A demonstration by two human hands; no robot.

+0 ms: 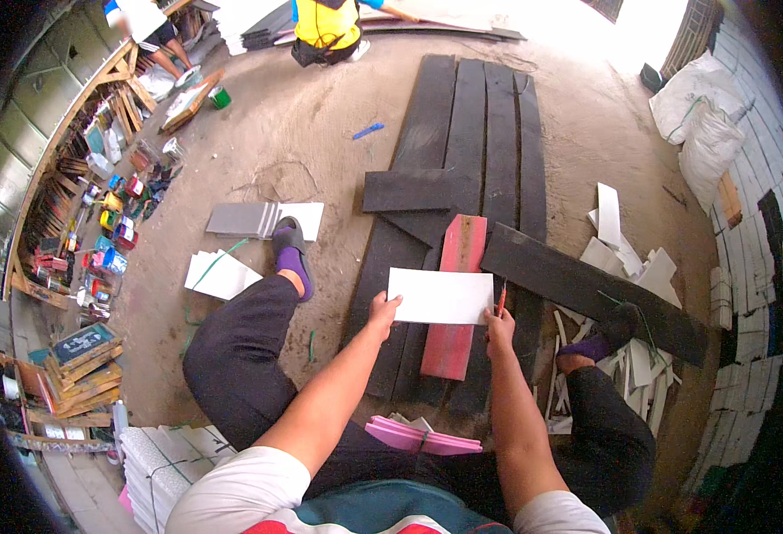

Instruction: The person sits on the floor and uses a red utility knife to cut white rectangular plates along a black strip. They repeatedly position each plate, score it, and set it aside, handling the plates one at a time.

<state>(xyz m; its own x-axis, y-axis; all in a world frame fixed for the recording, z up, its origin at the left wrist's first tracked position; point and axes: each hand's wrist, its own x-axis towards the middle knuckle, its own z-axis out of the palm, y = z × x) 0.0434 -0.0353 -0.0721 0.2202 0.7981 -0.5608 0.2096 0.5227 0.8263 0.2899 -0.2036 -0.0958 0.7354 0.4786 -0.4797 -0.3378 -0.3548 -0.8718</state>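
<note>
A white rectangular foam sheet [440, 296] is stretched between my two hands, above dark boards. My left hand [385, 316] is closed on its left edge, the thumb on top. At the right edge my right hand [500, 329] pinches it and also holds a slim red pen-like tool [502, 298] pointing away from me. Beneath the sheet lies a pink-red board [465, 240], partly hidden by it. A dark plank [587, 289] slants to the right over the long dark boards [471, 107]. Close to my lap are stacked pink sheets [422, 436].
White sheets [222, 274] and a grey stack [242, 219] lie by my left foot. White offcuts [645, 374] pile around my right foot. A blue cutter-like tool [368, 131] is on the floor. Paint pots [111, 258] line the left; white sacks [710, 151] stand right. Two people [327, 31] are at the back.
</note>
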